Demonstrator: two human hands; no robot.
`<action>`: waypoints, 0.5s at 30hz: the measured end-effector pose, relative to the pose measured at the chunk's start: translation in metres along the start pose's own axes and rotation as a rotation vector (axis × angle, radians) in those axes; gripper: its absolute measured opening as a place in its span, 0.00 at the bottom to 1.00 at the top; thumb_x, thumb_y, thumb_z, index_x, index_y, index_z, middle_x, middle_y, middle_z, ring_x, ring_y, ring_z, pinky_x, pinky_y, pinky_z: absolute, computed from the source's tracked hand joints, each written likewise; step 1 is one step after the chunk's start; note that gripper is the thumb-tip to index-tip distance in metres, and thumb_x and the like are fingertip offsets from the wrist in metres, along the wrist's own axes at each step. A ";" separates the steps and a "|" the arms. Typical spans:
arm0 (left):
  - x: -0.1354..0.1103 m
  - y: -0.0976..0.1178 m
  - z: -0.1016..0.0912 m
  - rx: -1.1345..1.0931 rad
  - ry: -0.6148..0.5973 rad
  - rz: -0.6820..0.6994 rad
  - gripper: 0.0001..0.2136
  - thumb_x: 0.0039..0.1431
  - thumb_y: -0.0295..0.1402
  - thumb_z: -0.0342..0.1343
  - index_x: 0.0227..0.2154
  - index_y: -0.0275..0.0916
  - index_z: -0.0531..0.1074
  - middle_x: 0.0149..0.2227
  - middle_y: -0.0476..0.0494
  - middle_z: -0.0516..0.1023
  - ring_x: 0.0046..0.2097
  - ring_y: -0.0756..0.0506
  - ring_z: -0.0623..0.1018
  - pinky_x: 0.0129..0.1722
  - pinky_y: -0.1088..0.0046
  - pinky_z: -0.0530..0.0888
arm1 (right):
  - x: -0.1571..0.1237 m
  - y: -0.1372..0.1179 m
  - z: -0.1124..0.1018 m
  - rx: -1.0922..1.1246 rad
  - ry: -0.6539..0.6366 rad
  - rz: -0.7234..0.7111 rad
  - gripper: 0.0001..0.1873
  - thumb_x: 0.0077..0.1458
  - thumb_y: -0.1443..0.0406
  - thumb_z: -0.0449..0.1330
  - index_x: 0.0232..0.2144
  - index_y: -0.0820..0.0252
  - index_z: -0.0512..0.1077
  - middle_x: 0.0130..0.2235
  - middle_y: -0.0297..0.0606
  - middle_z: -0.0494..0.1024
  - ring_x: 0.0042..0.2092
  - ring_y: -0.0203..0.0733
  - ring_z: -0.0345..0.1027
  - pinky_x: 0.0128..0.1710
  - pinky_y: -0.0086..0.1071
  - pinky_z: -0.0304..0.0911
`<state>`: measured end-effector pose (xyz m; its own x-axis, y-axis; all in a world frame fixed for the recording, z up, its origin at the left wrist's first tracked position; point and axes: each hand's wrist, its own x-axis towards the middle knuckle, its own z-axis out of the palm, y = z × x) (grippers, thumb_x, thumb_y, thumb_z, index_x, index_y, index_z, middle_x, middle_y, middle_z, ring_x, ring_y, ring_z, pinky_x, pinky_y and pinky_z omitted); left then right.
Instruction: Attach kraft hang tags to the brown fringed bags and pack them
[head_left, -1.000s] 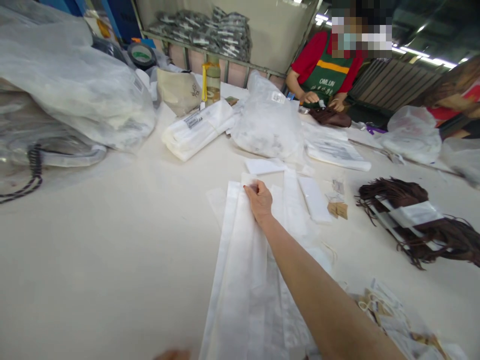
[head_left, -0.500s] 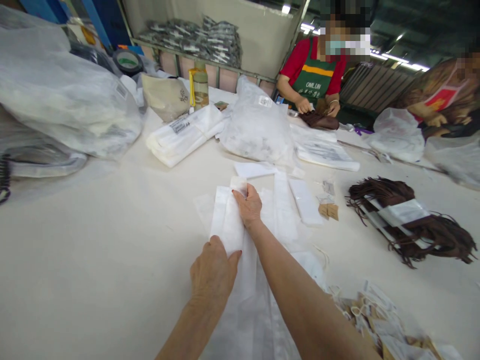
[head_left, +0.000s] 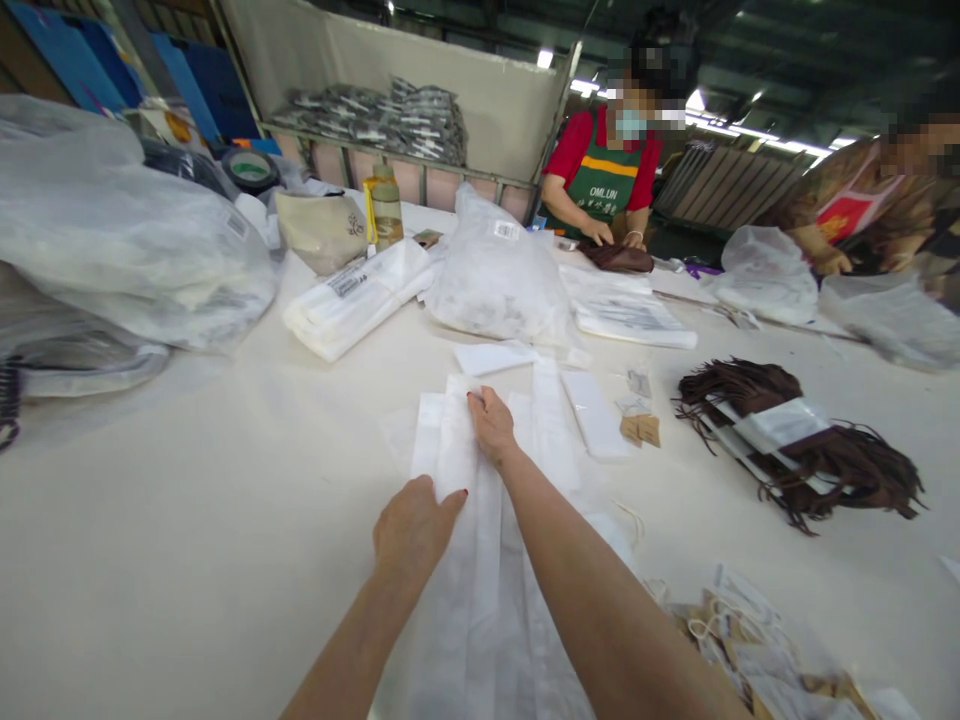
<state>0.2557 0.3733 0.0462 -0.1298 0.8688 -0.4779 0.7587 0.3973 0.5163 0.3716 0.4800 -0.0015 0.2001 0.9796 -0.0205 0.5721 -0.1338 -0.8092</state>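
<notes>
A long, flat white strip (head_left: 456,440), apparently paper or thin sheet, lies pointing away from me at mid-table. My left hand (head_left: 415,525) grips its near left part, thumb on top and the other fingers mostly hidden. Farther along, my right hand (head_left: 493,425) pinches the right edge near the far end. Beneath and beside it are more white strips (head_left: 553,420) and thin translucent plastic sheets (head_left: 502,650) that run towards me. A white rectangular piece (head_left: 596,415) and small brown tags (head_left: 641,430) lie to the right.
A brown fringed bundle (head_left: 795,435) with a pale band lies right. Tags with cords (head_left: 742,650) are heaped near my right forearm. Behind stand a stuffed translucent bag (head_left: 499,275), a plastic bundle (head_left: 356,300) and a bottle (head_left: 386,210). Co-workers (head_left: 604,185) work across the table.
Both hands keep their hold on the white strip, with only a slight shift. The camera view has tilted up a little. A co-worker's hands have lowered onto a brown item.
</notes>
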 end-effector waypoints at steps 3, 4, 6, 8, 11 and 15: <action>0.005 -0.002 0.003 -0.218 -0.058 -0.036 0.10 0.48 0.36 0.56 0.22 0.38 0.61 0.30 0.38 0.73 0.41 0.32 0.74 0.39 0.58 0.67 | 0.005 -0.002 0.001 -0.017 -0.012 0.046 0.06 0.54 0.62 0.53 0.32 0.58 0.68 0.31 0.33 0.72 0.35 0.39 0.64 0.38 0.31 0.57; 0.007 -0.002 0.003 -0.327 -0.106 -0.059 0.09 0.46 0.34 0.57 0.22 0.38 0.61 0.28 0.40 0.72 0.39 0.34 0.75 0.37 0.60 0.68 | 0.007 -0.003 0.002 -0.016 -0.015 0.061 0.06 0.53 0.62 0.54 0.31 0.58 0.68 0.30 0.33 0.72 0.35 0.39 0.64 0.37 0.31 0.57; 0.010 -0.002 0.003 -0.573 -0.231 -0.112 0.08 0.45 0.32 0.58 0.25 0.37 0.63 0.26 0.44 0.72 0.34 0.39 0.76 0.33 0.64 0.71 | 0.010 -0.003 0.005 -0.005 -0.022 0.092 0.06 0.51 0.61 0.56 0.30 0.58 0.68 0.30 0.33 0.73 0.33 0.38 0.65 0.36 0.30 0.58; 0.013 0.000 0.000 -0.804 -0.353 -0.169 0.07 0.46 0.30 0.58 0.29 0.36 0.66 0.26 0.46 0.73 0.32 0.43 0.76 0.33 0.67 0.73 | 0.012 -0.004 0.007 0.011 -0.027 0.118 0.07 0.50 0.61 0.57 0.30 0.58 0.69 0.30 0.33 0.74 0.33 0.38 0.65 0.35 0.30 0.58; 0.020 0.006 -0.006 -1.036 -0.489 -0.271 0.08 0.49 0.28 0.55 0.34 0.33 0.68 0.26 0.43 0.75 0.30 0.44 0.77 0.36 0.66 0.75 | 0.014 -0.005 0.007 0.037 -0.022 0.138 0.09 0.48 0.60 0.58 0.32 0.59 0.70 0.32 0.35 0.74 0.34 0.39 0.66 0.36 0.31 0.59; 0.027 0.010 -0.007 -1.191 -0.635 -0.343 0.10 0.51 0.26 0.54 0.37 0.27 0.69 0.28 0.35 0.77 0.30 0.42 0.77 0.34 0.62 0.76 | 0.013 -0.008 0.004 0.088 -0.027 0.158 0.11 0.47 0.60 0.59 0.33 0.60 0.70 0.32 0.35 0.74 0.35 0.40 0.67 0.37 0.32 0.59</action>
<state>0.2557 0.4025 0.0432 0.3557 0.5244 -0.7736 -0.2872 0.8490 0.4435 0.3667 0.4942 0.0020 0.2604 0.9511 -0.1664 0.4634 -0.2743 -0.8426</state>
